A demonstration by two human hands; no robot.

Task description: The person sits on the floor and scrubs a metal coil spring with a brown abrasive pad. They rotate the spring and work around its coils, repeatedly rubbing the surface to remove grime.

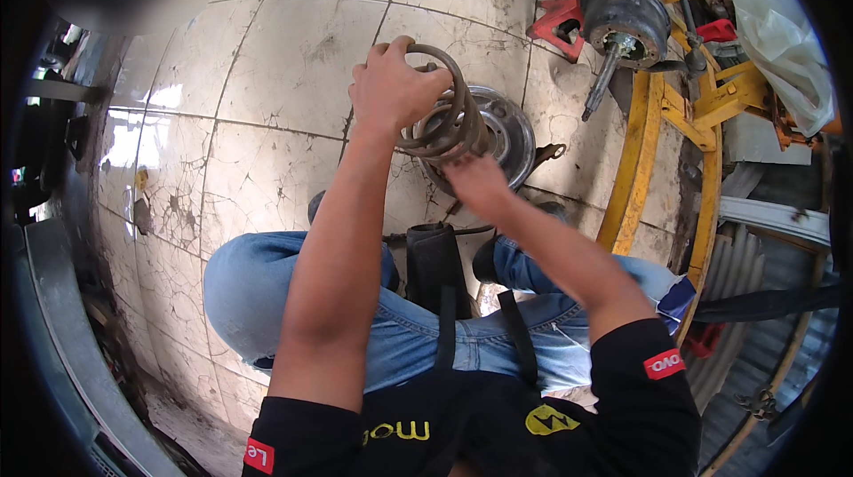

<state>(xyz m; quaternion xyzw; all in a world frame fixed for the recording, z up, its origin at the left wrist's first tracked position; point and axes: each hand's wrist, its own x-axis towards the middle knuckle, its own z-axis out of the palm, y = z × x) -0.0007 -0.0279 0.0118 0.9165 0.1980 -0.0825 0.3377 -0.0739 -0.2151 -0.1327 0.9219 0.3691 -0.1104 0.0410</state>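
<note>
A rusty brown coil spring (461, 97) is held tilted over the floor in front of me. My left hand (391, 88) grips its upper coil, thumb and fingers wrapped round the wire. At its lower end is my right hand (478, 182), slightly blurred, with fingers closing on the bottom coils and partly hidden. Behind and beneath the spring lies a round metal drum-like part (514, 132), with a shiny rim, flat on the tiles. A dark metal arm with an eyelet end (553, 152) sticks out at its right side.
A yellow metal frame (633, 170) stands to my right. Beyond it are a red jack stand (560, 27), a hub assembly with a protruding shaft (626, 24) and a clear plastic sheet (777, 42). Cracked, dirty tiles (275, 86) cover the floor. A black cylindrical object (433, 259) sits between my knees.
</note>
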